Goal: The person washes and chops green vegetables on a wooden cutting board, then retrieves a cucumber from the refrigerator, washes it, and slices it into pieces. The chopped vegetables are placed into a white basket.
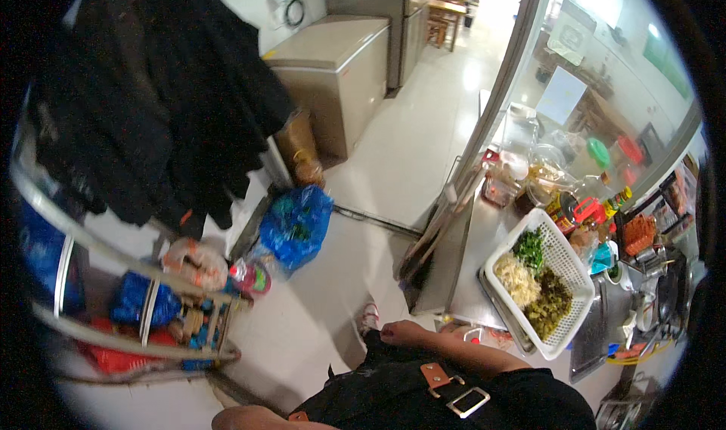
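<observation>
My right hand [400,334] hangs low at the front of my black apron [368,393], above the floor near my shoe. Its fingers look curled and I cannot see what, if anything, is in them. At the bottom edge only part of my left arm [255,418] shows; that hand is out of view. Off to the right, a white perforated plastic basket [574,311] sits tilted in view over the steel counter [482,260]. In it lie chopped green herbs [528,250], pale shreds [516,282] and chopped dark green vegetables [547,305] in separate heaps.
Jars, bottles and containers [561,206] crowd the counter below a glass partition [567,78]. A blue plastic bag [298,226] lines a bin by the doorway. Dark clothing [164,101] hangs at left above a metal rack [102,220]. A chest freezer [334,50] stands beyond.
</observation>
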A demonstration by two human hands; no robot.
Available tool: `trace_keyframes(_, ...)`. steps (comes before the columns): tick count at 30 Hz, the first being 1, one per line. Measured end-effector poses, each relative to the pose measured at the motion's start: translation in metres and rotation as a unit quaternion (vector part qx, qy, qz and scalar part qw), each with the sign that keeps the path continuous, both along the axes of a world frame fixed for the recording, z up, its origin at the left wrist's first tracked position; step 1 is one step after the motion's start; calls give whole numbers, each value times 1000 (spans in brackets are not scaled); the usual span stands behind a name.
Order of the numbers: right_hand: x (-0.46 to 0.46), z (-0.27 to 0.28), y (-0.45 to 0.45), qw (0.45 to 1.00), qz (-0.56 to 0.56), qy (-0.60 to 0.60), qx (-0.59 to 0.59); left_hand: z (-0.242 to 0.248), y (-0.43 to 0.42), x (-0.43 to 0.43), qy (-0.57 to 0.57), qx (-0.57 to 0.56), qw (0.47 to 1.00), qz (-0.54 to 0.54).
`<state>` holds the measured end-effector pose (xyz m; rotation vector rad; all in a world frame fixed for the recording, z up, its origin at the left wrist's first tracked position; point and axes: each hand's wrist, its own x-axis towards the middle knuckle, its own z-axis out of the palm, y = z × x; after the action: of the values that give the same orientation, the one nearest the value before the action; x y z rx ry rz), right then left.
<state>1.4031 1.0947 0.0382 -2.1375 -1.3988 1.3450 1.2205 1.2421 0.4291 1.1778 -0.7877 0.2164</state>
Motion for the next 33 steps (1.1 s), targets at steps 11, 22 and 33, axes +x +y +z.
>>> trace_keyframes(11,229,80,295,990,-28,-43,130,58,208,260,-115,155,945,-264)
trace_keyframes(22,545,-32,419,975,-121,-95,161,78,355,566,-133,190,893,-385)
trace_keyframes(33,728,-19,260,788,-610,87,2,-203,514,1133,193,502,840,75)
